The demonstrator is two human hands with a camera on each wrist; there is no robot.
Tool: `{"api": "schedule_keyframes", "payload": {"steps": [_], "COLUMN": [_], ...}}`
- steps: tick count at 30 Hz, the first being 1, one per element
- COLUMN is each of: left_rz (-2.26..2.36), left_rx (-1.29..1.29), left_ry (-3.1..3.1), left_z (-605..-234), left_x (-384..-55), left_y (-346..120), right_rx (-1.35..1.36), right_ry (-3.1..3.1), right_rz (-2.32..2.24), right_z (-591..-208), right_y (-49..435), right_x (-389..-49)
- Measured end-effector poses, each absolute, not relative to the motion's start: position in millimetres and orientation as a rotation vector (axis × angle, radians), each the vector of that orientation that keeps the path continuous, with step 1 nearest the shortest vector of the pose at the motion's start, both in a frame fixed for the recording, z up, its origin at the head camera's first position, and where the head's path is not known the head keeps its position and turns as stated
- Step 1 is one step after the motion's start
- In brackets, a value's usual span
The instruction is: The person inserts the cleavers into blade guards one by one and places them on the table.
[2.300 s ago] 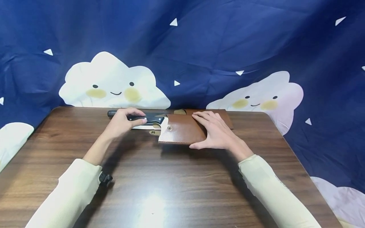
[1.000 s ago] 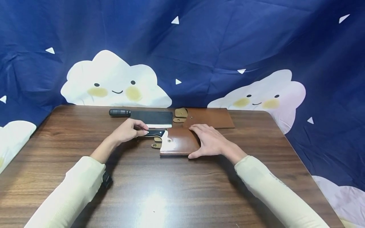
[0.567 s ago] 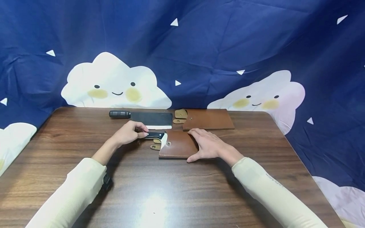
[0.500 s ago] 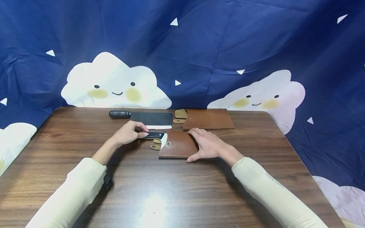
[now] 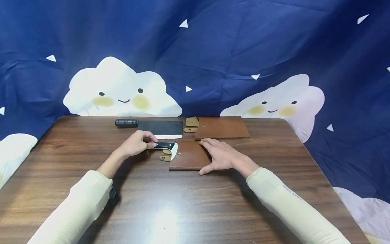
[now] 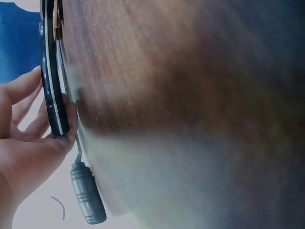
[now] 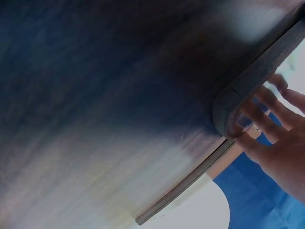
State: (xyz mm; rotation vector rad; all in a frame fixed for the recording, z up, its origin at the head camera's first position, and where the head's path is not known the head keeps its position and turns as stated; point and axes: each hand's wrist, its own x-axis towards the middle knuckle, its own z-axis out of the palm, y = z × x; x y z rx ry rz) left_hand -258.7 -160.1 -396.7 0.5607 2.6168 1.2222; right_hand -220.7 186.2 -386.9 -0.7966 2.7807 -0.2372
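Pinching knife handle, left grip, sheath between, right grip (curved) holding its end.

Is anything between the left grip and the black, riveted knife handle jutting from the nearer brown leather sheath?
Nothing visible: the left grip pinches the black knife handle directly. The rectangular black-bladed cleaver lies just beyond, not between them.

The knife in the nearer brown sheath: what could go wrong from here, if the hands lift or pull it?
The straps of the nearer sheath are unfastened, so the knife might slide out if tilted, or if the left hand pulls its handle. The uncovered cleaver lies just behind, its bright edge toward that hand, which could brush it.
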Motion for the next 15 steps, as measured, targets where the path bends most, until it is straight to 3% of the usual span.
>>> {"api": "schedule_keyframes", "payload": {"steps": [15], "left_rz": [1.230], "left_rx": [0.641], "left_ry": [2.647], "left_z": [-393.1], "left_x": [-261.6], "left_y": [-160.1], "right_rx": [-0.861], "right_ry": [2.856], "right_rz": [-0.316], "right_z": [-370.4], "right_y": [191.0], "right_x": [-225.7]}}
